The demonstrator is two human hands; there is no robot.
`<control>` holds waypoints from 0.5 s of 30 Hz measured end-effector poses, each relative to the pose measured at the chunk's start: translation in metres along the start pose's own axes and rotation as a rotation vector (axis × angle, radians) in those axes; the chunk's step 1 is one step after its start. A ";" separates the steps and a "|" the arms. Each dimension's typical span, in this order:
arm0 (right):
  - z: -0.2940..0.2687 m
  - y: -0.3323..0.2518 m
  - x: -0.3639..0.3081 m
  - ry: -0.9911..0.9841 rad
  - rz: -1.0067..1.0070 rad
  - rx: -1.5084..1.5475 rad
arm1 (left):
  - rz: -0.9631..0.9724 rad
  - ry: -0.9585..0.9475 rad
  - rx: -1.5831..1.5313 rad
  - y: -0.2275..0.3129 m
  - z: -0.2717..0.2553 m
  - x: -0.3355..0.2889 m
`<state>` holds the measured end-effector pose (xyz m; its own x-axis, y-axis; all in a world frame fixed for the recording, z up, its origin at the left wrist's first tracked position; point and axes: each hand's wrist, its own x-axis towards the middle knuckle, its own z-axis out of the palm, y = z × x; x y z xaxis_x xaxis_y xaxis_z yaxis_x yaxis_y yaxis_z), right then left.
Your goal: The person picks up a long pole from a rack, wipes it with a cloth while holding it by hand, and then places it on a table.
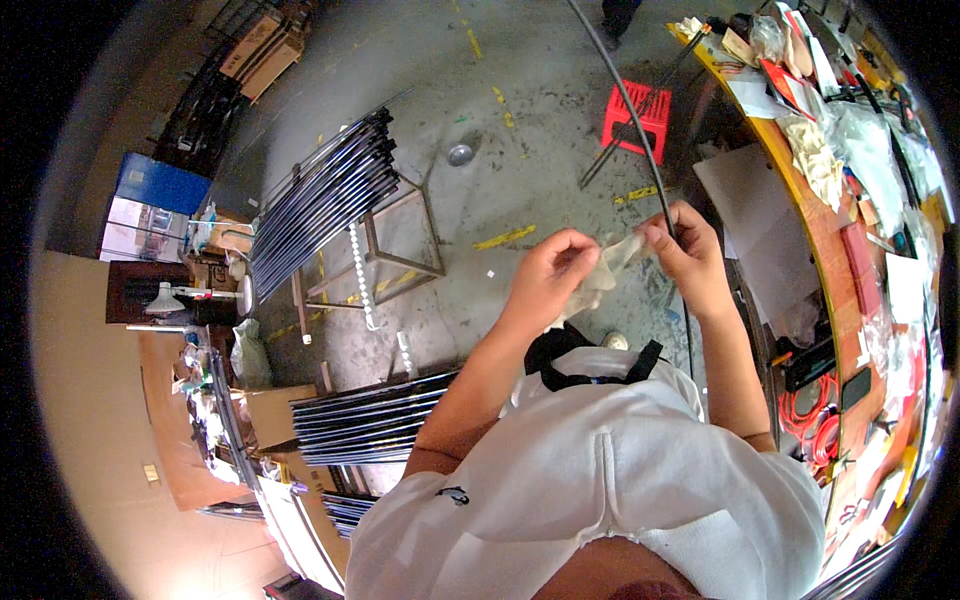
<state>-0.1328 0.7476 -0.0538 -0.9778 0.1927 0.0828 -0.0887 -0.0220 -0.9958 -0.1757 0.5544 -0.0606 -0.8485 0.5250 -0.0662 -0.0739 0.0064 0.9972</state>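
Observation:
Between my hands, in front of my waist, stretches a crumpled, thin cream piece that looks like a glove (597, 284). My left hand (553, 276) is closed on one side of it, thumb against the curled fingers. The other end is pinched between the thumb and fingers of my right hand (688, 252). A long, dark, slender rod (630, 105) slants down from the top edge and passes at my right hand. It shows again below that hand; whether the hand touches it I cannot tell.
On my right runs a cluttered wooden bench (780, 150) with plastic bags and papers. A red stool (640, 118) stands ahead, with dark rods across it. To my left, bundled black tubes (330, 190) lie on a metal stand (437, 235); more tubes (370, 428) lie nearer me.

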 end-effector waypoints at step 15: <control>-0.034 -0.030 -0.019 -0.093 0.091 0.041 | 0.415 0.237 0.382 0.030 -0.003 0.009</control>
<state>-0.1047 0.7782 -0.0266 -0.9954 0.0961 -0.0029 -0.0044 -0.0755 -0.9971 -0.1873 0.5565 -0.0318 -0.8629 0.3462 0.3682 0.4437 0.1700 0.8799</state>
